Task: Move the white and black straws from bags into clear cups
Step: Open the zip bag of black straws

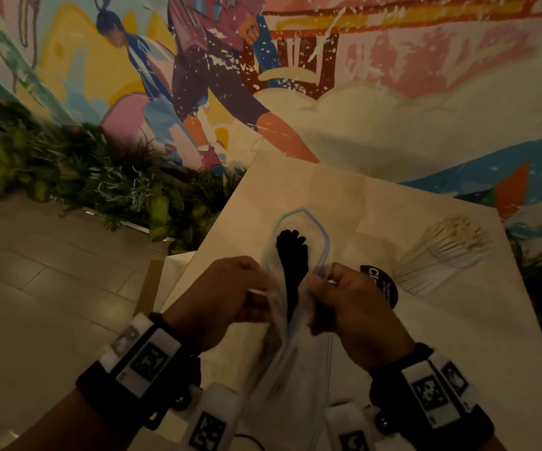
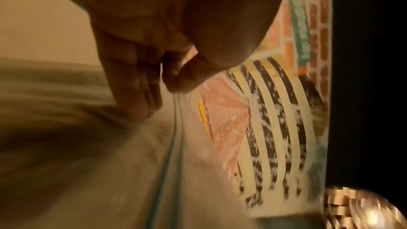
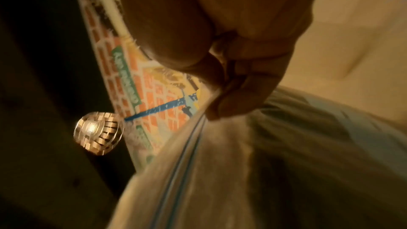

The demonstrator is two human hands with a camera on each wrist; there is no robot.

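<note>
A clear zip bag [image 1: 320, 242] with a blue seal hangs between my hands above the table, its mouth pulled apart. A bundle of black straws [image 1: 292, 252] pokes up inside it. My left hand [image 1: 230, 294] pinches the bag's left lip [image 2: 176, 104] between thumb and fingers. My right hand [image 1: 338, 297] pinches the right lip [image 3: 198, 128]. At the table's right stands a clear cup [image 1: 425, 275] filled with white straws [image 1: 458, 236], tilted in the head view. Both wrist views are blurred.
The pale table [image 1: 377, 196] reaches to a painted mural wall. A round black label [image 1: 381, 284] lies beside my right hand. Green plants [image 1: 68, 167] line the floor to the left. A cardboard piece [image 1: 152, 281] leans by the table's left edge.
</note>
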